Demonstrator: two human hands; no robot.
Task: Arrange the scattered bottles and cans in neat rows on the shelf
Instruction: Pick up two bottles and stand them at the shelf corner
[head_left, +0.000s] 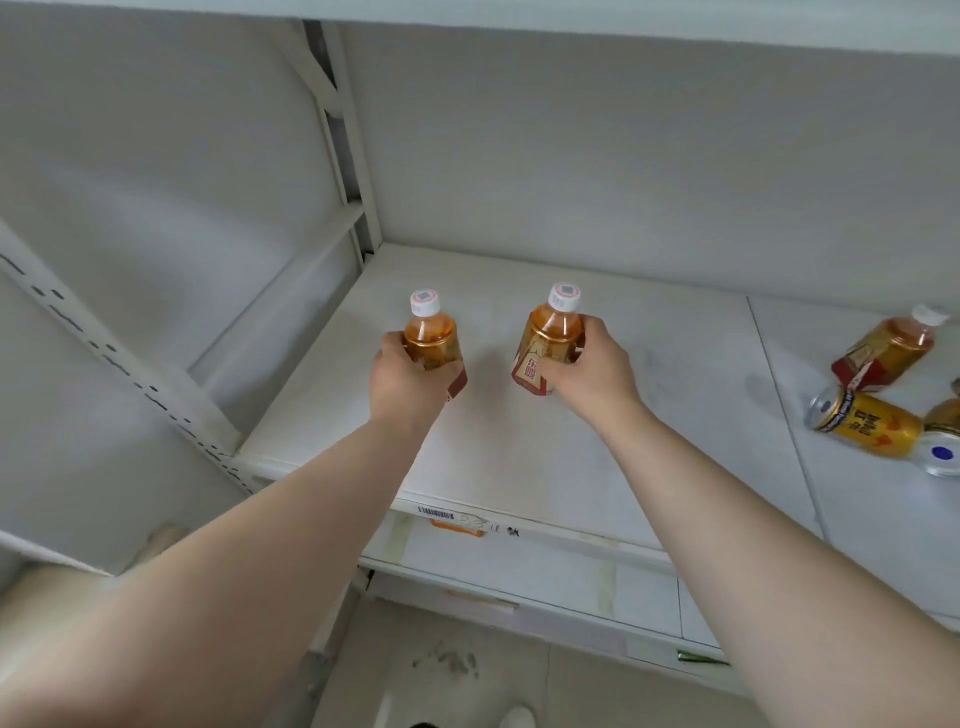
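Two amber tea bottles with white caps and red-gold labels stand upright on the white shelf. My left hand grips the left bottle around its body. My right hand grips the right bottle, which leans slightly left. At the shelf's right side a third tea bottle lies on its side. A gold can lies on its side just below it.
The round top of another container shows at the right edge next to the can. A white upright post and a slotted rail bound the shelf's left side. A lower shelf and the floor lie below.
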